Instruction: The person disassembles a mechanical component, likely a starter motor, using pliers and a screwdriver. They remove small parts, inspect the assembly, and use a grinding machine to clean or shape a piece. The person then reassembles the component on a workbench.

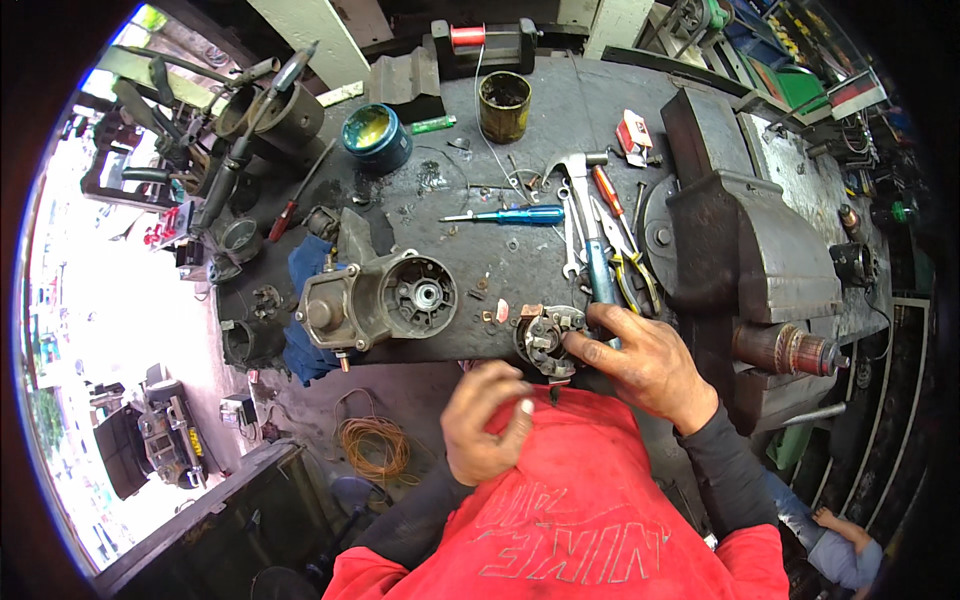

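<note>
A round brush holder plate point(545, 340) with copper-coloured pieces lies at the bench's front edge, in front of my red shirt. My right hand point(650, 365) is bent around its right side, fingertips on the rim; what lies under the palm is hidden. My left hand point(487, 422) is raised off the bench edge, just left of the plate. Its fingers are loosely curled, the thumb stands apart, and nothing shows between them. Left of the plate rests a grey metal starter housing point(375, 300), its round opening facing up, on a blue cloth point(305, 330).
A hammer point(598, 260), wrenches point(570, 235), pliers point(630, 265) and a blue screwdriver point(515, 215) lie beyond my right hand. A large vise point(745, 240) stands right, near an armature point(790, 350). Grease tub point(378, 140) and tin can point(504, 105) stand behind. Another person point(835, 535) is lower right.
</note>
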`<state>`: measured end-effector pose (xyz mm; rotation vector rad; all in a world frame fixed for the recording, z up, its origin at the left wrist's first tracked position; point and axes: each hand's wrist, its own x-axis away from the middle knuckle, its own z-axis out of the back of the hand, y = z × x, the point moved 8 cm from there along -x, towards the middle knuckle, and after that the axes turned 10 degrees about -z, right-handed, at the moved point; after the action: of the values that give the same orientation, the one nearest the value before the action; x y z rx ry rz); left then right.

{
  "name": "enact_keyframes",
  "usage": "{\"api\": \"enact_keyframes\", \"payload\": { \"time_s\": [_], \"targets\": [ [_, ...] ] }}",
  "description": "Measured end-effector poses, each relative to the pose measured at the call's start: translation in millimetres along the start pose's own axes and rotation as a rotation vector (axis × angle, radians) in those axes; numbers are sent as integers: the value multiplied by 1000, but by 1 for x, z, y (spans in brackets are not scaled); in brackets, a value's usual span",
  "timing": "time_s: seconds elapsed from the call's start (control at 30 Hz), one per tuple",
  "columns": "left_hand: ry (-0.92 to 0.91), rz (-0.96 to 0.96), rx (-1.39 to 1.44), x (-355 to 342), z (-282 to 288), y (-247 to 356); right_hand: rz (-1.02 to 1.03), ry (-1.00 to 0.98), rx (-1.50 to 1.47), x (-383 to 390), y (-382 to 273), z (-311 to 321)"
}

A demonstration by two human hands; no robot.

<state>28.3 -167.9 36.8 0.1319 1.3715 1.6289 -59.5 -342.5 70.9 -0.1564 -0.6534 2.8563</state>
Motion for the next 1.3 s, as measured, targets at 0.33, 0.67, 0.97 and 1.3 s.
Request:
{"api": "enact_keyframes", "payload": {
  "time_s": [0.33, 0.67, 0.97, 1.3],
  "targets": [
    [-157, 466, 131, -41, -16, -40, 78, -58, 72, -12, -17, -8],
    [-229, 424, -14, -55, -17, -44, 132, -120, 104, -12, -16, -8],
    [-231, 264, -96, -70, -12, -42, 113, -192, 100, -25, -14, -16],
    [-232, 403, -18, -57, -19, -50, 95, -128, 188, -13, -8, -17]
  ]
}}
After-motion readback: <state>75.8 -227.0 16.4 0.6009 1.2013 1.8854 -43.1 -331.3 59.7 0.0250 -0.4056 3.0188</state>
